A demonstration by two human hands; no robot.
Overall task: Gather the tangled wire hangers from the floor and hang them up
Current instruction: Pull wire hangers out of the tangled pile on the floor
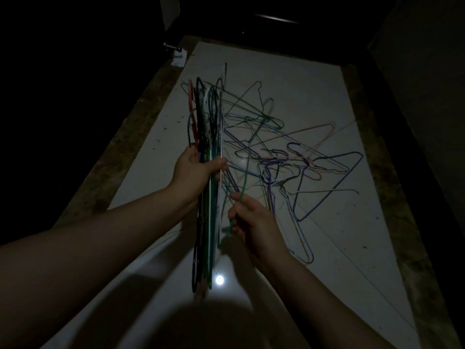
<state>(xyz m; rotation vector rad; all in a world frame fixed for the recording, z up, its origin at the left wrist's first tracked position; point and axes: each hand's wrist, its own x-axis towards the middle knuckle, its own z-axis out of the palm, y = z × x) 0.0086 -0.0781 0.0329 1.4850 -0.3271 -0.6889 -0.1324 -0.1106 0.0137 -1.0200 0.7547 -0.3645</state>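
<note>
My left hand [195, 168] grips a stacked bundle of wire hangers [207, 137], red, black, green and white, held upright above the floor. Just to its right, my right hand [253, 224] pinches a single green hanger [247, 162] whose wire runs up into the pile. A tangled heap of hangers [289, 157] in purple, blue, pink and green lies on the pale floor [339, 235] ahead and to the right of both hands.
The room is dark. A lamp's reflection [219, 280] glares on the tiles below the bundle. Brown speckled borders [387, 177] edge the floor on both sides. A doorstop with a white block [177, 55] sits at the far left corner. Dark walls close in around.
</note>
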